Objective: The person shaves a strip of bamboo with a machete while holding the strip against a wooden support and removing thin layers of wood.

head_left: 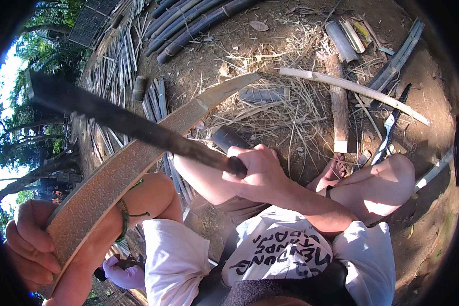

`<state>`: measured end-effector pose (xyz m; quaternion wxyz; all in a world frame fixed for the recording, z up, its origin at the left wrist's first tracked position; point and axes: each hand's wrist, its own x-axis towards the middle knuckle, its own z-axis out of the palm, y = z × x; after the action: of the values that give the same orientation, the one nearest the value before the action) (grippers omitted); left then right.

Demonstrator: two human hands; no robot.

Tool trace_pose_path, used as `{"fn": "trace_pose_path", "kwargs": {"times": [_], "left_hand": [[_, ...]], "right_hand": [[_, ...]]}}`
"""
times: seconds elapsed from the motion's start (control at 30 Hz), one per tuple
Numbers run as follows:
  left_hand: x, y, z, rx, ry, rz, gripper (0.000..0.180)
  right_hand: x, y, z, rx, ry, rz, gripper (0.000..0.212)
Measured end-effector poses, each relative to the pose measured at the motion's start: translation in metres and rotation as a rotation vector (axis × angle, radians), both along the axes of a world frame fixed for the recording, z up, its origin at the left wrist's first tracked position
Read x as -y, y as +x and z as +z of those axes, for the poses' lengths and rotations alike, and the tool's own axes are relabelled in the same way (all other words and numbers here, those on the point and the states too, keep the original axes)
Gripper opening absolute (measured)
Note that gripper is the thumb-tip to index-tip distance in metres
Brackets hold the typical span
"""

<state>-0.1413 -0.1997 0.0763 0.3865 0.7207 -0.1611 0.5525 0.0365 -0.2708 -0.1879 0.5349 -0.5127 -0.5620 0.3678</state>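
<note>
My left hand (pixel 31 242) is wrapped round the near end of a long, wide split-bamboo strip (pixel 94 204) at the lower left. The strip slants up and away to the right, its pale, rough face toward me. In the middle, my right hand (pixel 260 171) closes round the handle of a long dark machete (pixel 137 127). Its blade points to the upper left and crosses in front of the strip, its far end blurred. Whether blade and strip touch, I cannot tell. A green cord bracelet (pixel 125 219) circles my left wrist.
Bamboo shavings (pixel 296 120) litter the ground ahead, around a log (pixel 337 102). A pale bamboo strip (pixel 352 87) lies across the log. At right rests another knife (pixel 385 135). Dark bamboo poles (pixel 199 25) lie at the back. Another person's hand (pixel 118 273) grips a dark object at lower left.
</note>
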Motion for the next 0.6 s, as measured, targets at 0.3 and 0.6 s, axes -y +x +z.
{"fn": "trace_pose_path", "kwargs": {"times": [0.3,0.6], "left_hand": [[0.004,0.002,-0.006,-0.007,0.034,-0.07,0.078],[0.008,-0.003,-0.012,-0.026,0.011,-0.058,0.076]], "right_hand": [[0.004,-0.005,0.001,0.03,0.028,-0.05,0.02],[0.01,-0.008,0.004,0.103,0.0,-0.061,0.019]]}}
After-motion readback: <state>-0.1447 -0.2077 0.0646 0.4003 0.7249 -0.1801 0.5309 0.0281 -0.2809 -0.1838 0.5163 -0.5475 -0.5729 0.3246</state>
